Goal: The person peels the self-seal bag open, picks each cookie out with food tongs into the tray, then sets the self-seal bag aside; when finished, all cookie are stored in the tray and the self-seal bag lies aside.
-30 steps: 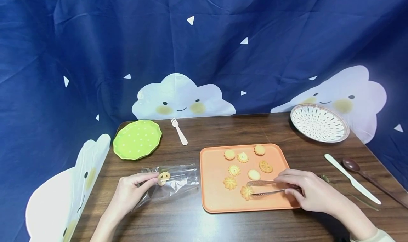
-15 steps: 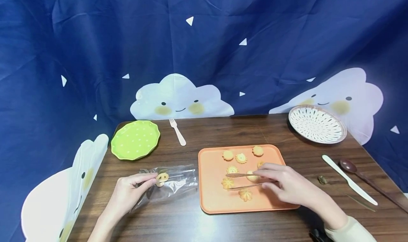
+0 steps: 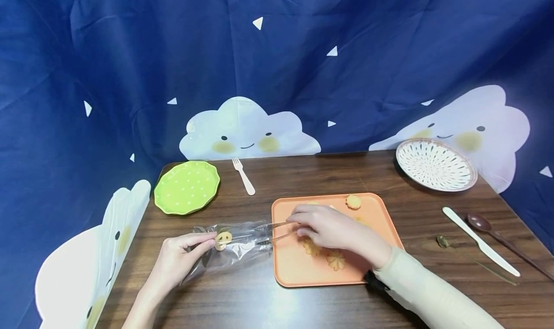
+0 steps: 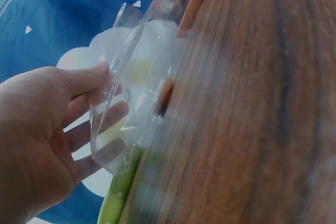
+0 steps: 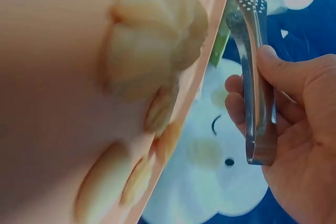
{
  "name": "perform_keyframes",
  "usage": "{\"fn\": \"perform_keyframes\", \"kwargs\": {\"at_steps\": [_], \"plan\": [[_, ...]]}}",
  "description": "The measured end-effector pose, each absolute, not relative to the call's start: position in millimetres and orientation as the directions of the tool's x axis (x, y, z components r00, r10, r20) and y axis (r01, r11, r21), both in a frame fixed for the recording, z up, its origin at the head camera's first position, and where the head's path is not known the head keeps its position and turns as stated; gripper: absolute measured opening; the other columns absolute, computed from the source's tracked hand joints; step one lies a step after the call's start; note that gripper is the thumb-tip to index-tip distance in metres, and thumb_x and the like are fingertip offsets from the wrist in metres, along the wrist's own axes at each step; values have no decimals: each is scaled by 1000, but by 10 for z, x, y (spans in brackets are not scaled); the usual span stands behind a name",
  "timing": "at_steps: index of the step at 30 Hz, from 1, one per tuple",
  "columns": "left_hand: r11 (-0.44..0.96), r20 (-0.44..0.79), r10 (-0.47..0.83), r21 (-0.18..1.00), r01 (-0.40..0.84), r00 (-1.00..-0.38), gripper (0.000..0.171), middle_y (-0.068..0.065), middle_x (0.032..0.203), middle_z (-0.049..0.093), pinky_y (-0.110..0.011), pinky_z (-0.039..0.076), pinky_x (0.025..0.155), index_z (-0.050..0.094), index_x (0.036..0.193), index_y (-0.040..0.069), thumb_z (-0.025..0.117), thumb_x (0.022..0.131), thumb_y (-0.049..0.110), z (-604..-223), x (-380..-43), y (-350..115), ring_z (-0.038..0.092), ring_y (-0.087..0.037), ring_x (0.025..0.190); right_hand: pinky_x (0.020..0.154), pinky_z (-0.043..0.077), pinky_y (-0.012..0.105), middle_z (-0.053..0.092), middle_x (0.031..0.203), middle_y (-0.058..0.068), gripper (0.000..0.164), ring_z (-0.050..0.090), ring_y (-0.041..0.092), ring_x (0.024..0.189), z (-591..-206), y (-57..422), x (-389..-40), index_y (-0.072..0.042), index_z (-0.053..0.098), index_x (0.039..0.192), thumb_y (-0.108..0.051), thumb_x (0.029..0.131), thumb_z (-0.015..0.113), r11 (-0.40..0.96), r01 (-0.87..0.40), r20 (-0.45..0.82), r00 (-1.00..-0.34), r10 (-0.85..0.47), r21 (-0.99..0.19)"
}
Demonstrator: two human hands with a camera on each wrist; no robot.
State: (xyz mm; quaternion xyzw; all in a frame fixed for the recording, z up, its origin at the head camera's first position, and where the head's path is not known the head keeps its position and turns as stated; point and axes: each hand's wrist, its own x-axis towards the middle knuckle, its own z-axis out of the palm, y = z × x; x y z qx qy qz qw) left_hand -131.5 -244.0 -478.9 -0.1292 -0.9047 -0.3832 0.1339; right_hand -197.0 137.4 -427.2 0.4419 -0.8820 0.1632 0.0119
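My left hand [image 3: 182, 259] pinches the edge of a clear plastic bag [image 3: 248, 257] lying on the table. Inside it, near my fingertips, is a pretzel-shaped cookie [image 3: 221, 246]. My right hand [image 3: 322, 227] reaches across the orange tray [image 3: 285, 273] and grips metal tongs [image 5: 255, 77]. The tongs' perforated tips point left and are slightly apart at the bag's right end; I see nothing between them. Whether they are inside the bag I cannot tell. On the tray lie several cookies, among them a flower-shaped cookie [image 3: 335, 260] and a round cookie [image 3: 353, 202]; my right hand hides some.
A green dotted plate [image 3: 187, 187] and a pale fork [image 3: 244, 176] lie at the back left. A patterned white plate [image 3: 436, 165] stands at the back right. Further right are a white knife [image 3: 481, 242], a brown spoon [image 3: 479, 222] and a small dark-green item [image 3: 442, 241].
My right hand has moved left from the flower-shaped cookie on the tray, bringing the tongs to the bag's right end. My left hand and the bag have hardly moved.
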Motion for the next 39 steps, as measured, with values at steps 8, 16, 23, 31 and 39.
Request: {"fn": "perform_keyframes", "kwargs": {"at_steps": [8,16,23,31,39], "plan": [[676,319,127,665,317,-939,19,16,104,79,-1,50,87,81,105,28,81,87,31,-4779,-1322,-2446,71,8,100,93,58,30,66,109,-4,31,63,10,98,-4333,917,-2023,-14,70,124,-17,93,73,486,-856,193,-515,-835,-179],[687,296,106,668,285,-949,19,18,103,79,-1,50,86,81,106,30,81,87,32,-4781,-1304,-2441,72,6,100,82,59,28,65,104,-6,34,61,7,90,-4379,653,-1970,-15,69,125,-20,91,75,497,-863,227,-503,-834,-89],[689,267,99,676,259,-959,20,23,104,77,-1,50,86,80,106,34,81,86,30,-4790,-1317,-2451,72,5,101,91,60,30,69,112,-4,35,67,10,102,-4354,507,-1916,-15,68,126,-25,93,74,488,-869,197,-493,-847,-81],[693,290,117,662,288,-950,19,23,103,77,-2,51,86,80,106,33,80,87,33,-4759,-1307,-2458,72,6,100,89,61,31,73,118,-4,36,69,11,109,-4364,412,-1890,-16,68,127,-28,93,73,495,-868,181,-491,-852,-29],[682,266,107,682,265,-958,20,24,104,77,-1,50,87,80,106,34,77,88,41,-4732,-1303,-2463,71,7,101,90,60,32,72,120,-3,37,68,14,107,-4332,439,-1867,-15,66,130,-26,95,71,511,-859,181,-501,-847,14]]}}
